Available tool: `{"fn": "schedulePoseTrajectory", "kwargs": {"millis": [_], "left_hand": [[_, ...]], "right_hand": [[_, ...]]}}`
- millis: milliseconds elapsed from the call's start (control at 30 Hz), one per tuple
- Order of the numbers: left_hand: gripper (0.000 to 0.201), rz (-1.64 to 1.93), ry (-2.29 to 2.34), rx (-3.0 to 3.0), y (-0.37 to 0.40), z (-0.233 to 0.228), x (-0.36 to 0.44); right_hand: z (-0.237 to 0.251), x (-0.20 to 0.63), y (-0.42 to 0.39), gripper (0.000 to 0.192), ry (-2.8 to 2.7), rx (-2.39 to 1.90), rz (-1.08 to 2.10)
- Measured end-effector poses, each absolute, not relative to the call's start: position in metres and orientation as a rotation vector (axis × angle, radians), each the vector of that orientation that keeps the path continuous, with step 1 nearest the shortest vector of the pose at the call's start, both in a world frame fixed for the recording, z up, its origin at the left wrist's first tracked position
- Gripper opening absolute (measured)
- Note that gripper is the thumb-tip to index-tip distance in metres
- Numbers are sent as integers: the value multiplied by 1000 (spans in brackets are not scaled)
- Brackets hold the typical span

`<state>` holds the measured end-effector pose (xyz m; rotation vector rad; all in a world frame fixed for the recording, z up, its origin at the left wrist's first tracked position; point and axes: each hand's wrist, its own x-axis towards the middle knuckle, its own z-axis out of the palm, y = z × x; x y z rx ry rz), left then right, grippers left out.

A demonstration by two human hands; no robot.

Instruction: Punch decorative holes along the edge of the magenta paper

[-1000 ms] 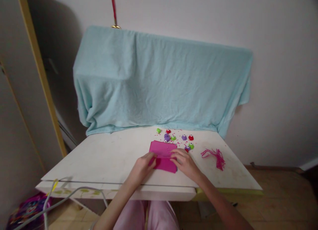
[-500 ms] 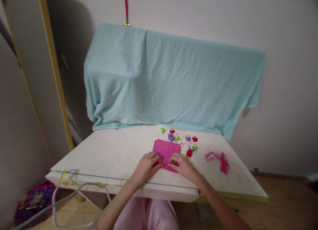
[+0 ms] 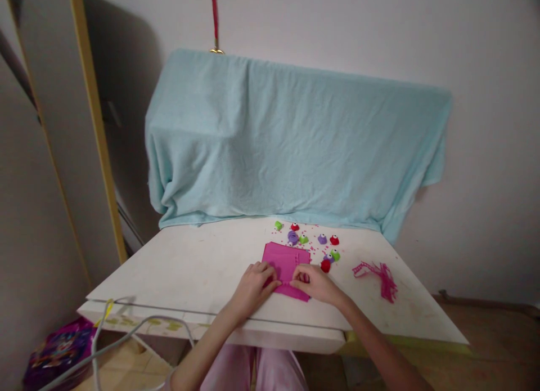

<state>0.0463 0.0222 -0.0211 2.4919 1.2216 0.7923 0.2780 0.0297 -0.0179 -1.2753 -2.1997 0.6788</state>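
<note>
Left grip (image 3: 256, 287): covers the near left part of the sheet (image 3: 282, 259); what its fingertips pinch, if anything, is too small to tell.
Right grip (image 3: 313, 283): hides part of the sheet's right edge; its fingertips are blurred too.
Raised marks on sheet: too small to make out.
Purple toy (image 3: 328, 259): partly behind the red one (image 3: 325, 266).
Pink tangle (image 3: 387, 284): strands blur together.
Cloth (image 3: 295, 138): conceals whatever it drapes.
Red cord (image 3: 215, 14): cut off at the top.
Bag (image 3: 63, 351): print blurred.
Legs (image 3: 278, 371): cut off below.
</note>
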Motion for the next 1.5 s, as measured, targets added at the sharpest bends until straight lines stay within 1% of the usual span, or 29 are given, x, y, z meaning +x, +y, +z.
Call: {"fn": "schedulePoseTrajectory", "kwargs": {"millis": [467, 800, 867, 1000, 1100, 1500], "left_hand": [[18, 679, 1235, 2583, 27, -14, 48], [18, 666, 1248, 2702, 28, -20, 50], [18, 681, 1219, 2723, 25, -18, 49], [27, 641, 1031, 2808, 22, -9, 47], [29, 594, 923, 2868, 22, -4, 45], [29, 566, 881, 2912, 22, -4, 41]], "right_hand": [[-11, 274, 36, 6, -2242, -1377, 698], [-14, 273, 38, 4, -2269, -1390, 646], [-14, 272, 38, 3, -2273, -1396, 631], [-13, 272, 37, 3, -2286, -1361, 593], [-14, 272, 37, 3, -2291, -1333, 580], [-12, 273, 35, 4, -2282, -1348, 579]]}}
